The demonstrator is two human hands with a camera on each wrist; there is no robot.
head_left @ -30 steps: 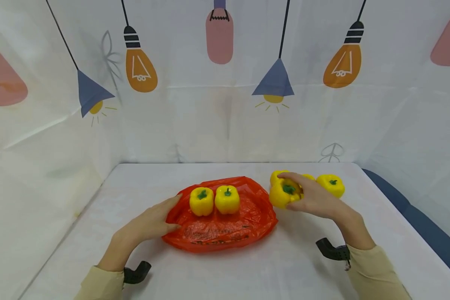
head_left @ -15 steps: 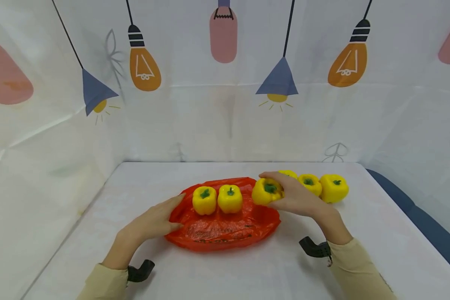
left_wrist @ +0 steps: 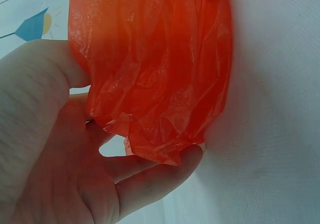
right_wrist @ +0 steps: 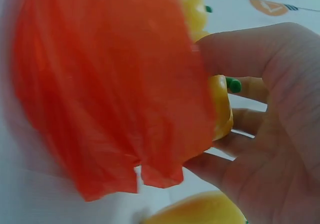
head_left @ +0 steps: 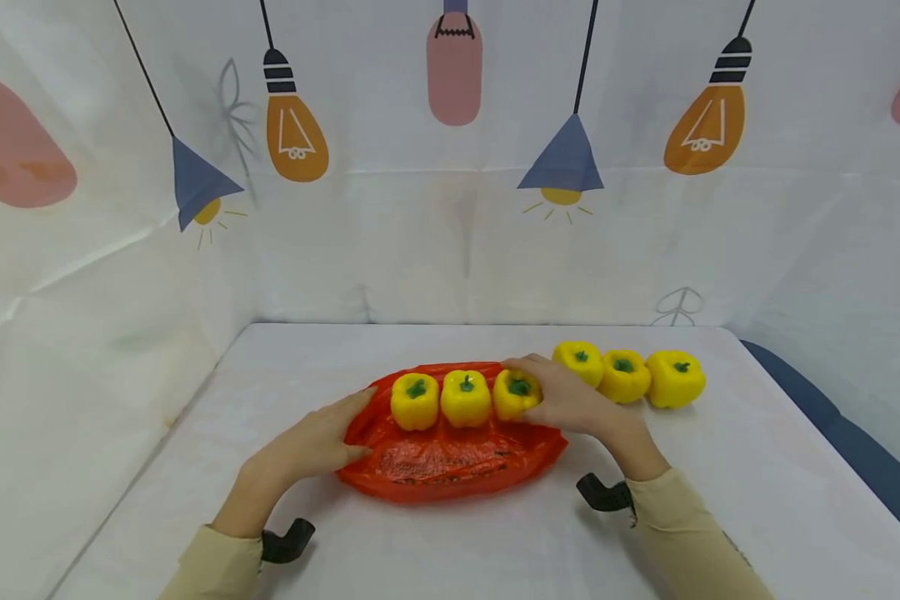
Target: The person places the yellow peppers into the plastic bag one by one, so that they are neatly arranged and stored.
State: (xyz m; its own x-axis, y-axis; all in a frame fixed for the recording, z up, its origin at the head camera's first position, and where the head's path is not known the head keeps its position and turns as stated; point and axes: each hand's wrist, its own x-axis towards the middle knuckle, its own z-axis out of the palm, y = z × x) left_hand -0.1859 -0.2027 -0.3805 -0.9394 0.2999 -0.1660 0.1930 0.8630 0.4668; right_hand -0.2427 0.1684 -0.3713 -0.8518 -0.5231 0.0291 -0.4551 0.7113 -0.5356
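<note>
A red plastic bag (head_left: 450, 467) lies spread on the white table. Two yellow bell peppers, a left one (head_left: 414, 404) and a middle one (head_left: 466, 402), stand on it with green stems up. My right hand (head_left: 581, 408) holds a third yellow bell pepper (head_left: 512, 398) beside them, over the bag's right part; the bag's raised edge partly covers this pepper (right_wrist: 222, 109) in the right wrist view. At the bag's left end, my left hand (head_left: 307, 440) grips the edge. In the left wrist view its curved fingers (left_wrist: 150, 181) go round the bag's crumpled rim (left_wrist: 155, 151).
Three more yellow bell peppers sit in a row at the back right: one (head_left: 579, 360) nearest the right hand, one (head_left: 625, 375) in the middle, one (head_left: 675, 379) farthest right. A white printed sheet (head_left: 405, 242) hangs behind the table (head_left: 465, 550). Something dark blue (head_left: 855, 442) stands beyond the right edge.
My right hand has carried a yellow bell pepper leftward from the group at the right and down beside the two on the bag. My left hand has stayed at the bag's left end.
</note>
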